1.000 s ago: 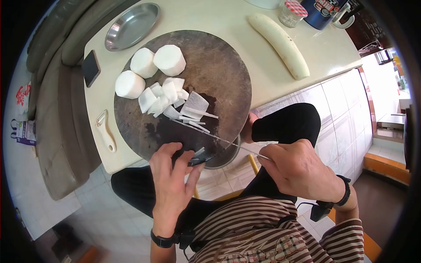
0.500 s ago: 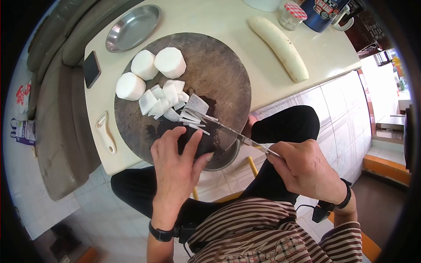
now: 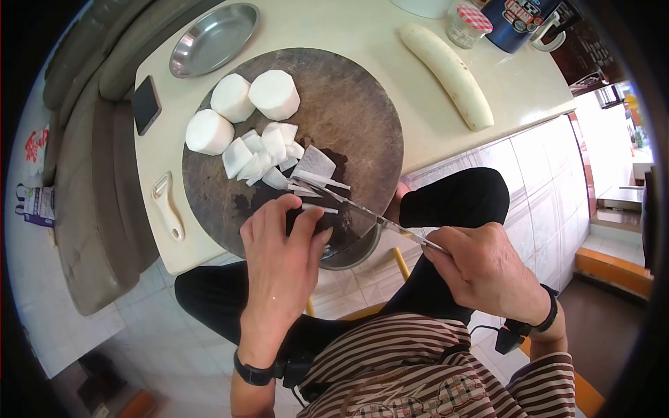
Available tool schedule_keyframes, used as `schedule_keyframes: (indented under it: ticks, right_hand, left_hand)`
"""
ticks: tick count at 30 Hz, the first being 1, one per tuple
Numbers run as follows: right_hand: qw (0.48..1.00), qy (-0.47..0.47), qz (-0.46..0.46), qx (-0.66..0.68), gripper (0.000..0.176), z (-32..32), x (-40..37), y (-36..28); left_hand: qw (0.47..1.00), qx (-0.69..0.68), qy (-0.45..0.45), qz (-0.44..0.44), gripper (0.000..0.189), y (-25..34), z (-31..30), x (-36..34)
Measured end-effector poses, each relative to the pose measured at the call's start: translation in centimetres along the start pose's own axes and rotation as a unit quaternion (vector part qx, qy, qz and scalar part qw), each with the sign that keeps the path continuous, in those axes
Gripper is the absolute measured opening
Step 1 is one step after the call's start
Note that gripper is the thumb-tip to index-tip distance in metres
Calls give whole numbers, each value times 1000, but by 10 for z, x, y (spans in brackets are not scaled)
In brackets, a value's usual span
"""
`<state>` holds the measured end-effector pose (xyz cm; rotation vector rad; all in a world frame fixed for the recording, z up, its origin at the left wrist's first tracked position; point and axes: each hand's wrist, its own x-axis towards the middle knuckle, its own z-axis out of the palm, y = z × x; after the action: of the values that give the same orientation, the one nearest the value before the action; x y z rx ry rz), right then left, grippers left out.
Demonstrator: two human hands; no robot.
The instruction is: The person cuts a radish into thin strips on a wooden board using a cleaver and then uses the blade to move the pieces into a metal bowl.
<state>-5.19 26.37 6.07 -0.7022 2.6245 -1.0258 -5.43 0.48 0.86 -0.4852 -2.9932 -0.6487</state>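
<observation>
My right hand (image 3: pixel 484 268) grips the handle of a knife (image 3: pixel 390 225), its blade seen nearly edge-on and reaching over the round cutting board (image 3: pixel 348 90). The blade's far end is by thin white radish strips (image 3: pixel 306 189) and a square slice (image 3: pixel 315 163). My left hand (image 3: pixel 279 247) is at the board's near edge, fingers curved and apart, the index fingertip at a loose strip (image 3: pixel 320 207). Thin radish slices (image 3: pixel 261 150) lie heaped beyond. Three thick peeled radish chunks (image 3: pixel 274 95) stand behind them. Below the board's near edge shows a metal basin (image 3: pixel 362 252), partly hidden.
A whole white radish (image 3: pixel 449 75) lies at the right of the table. An oval metal dish (image 3: pixel 214 40), a phone (image 3: pixel 146 104) and a peeler (image 3: pixel 167 209) are along the left. A glass jar (image 3: pixel 468 26) and a blue container (image 3: pixel 517 24) stand at the far right.
The strips under my left fingers have shifted toward the board's near edge, and fewer lie beside the blade. Small white bits now show near my left thumb. The knife has barely moved.
</observation>
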Motion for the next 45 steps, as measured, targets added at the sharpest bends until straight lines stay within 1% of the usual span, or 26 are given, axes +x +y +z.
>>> schedule_keyframes:
  ticks: [3,5,9,11,12,14,21,22,24,28,30,34,36,45]
  right_hand:
    - [1000,-4,11,1,12,0,1,-1]
    - [1000,-2,8,-3,13,0,3,-1]
    - [1000,-3,-1,0,14,0,7,-3]
    - [999,-28,-30,-32,15,-4,13,-1]
    - [999,-30,-30,-33,15,-4,15,1]
    - [994,-22,-66,-84,14,-3,22,7]
    - [987,-68,-101,-101,13,-17,46,10]
    - [987,-80,-99,-101,12,-18,47,11]
    - [986,-95,-96,-99,12,-19,51,10]
    - [981,-117,-109,-109,13,-24,57,6]
    - [979,-126,-112,-114,14,-24,59,7]
    - [975,-135,-126,-126,14,-24,62,10]
    - [973,-143,-125,-132,14,-25,63,10]
    - [967,-191,-125,-114,14,-29,75,13]
  left_hand:
    - [1000,-17,11,-14,31,-2,3,-7]
    - [997,-54,50,-27,37,-5,7,-9]
    - [999,-25,45,0,41,-4,5,-12]
    - [999,23,29,18,44,4,1,-15]
    - [999,22,29,16,44,6,3,-15]
    - [999,12,34,27,44,9,7,-15]
    - [1000,-5,23,8,50,11,14,-21]
    - [1000,-5,22,7,50,12,13,-22]
    - [1000,8,23,12,42,11,14,-22]
    - [1000,4,20,18,42,10,15,-25]
    - [1000,6,1,4,41,11,14,-26]
    - [1000,4,0,6,41,10,15,-27]
    - [1000,-2,18,9,45,12,15,-26]
    - [1000,-3,-11,-2,48,12,14,-28]
